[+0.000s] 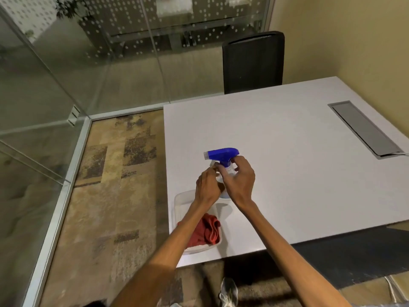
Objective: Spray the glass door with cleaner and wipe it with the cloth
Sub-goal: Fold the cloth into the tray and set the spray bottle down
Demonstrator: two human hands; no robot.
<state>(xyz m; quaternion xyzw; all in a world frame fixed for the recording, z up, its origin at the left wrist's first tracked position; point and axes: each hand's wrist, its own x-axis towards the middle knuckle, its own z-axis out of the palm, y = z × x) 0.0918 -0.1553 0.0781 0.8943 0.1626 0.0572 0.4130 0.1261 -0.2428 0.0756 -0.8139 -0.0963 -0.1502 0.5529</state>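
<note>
The glass door (33, 89) stands at far left, well apart from the white table (287, 151). Near the table's left edge, a clear tray (180, 201) holds the red cloth (207, 231). Just beyond it, the left hand (207, 188) grasps the spray bottle (222, 159) body; the right hand (240, 181) grips its neck.

Item count, head view: two hands, one left hand (207, 187) and one right hand (240, 180); one spray bottle (222, 157) with a blue trigger head; one red cloth (207, 231); one clear plastic tray (182, 200); one white table (287, 151) with one grey cable hatch (365, 127); one black chair (253, 62); two shoes (229, 292), one only partly visible.
</note>
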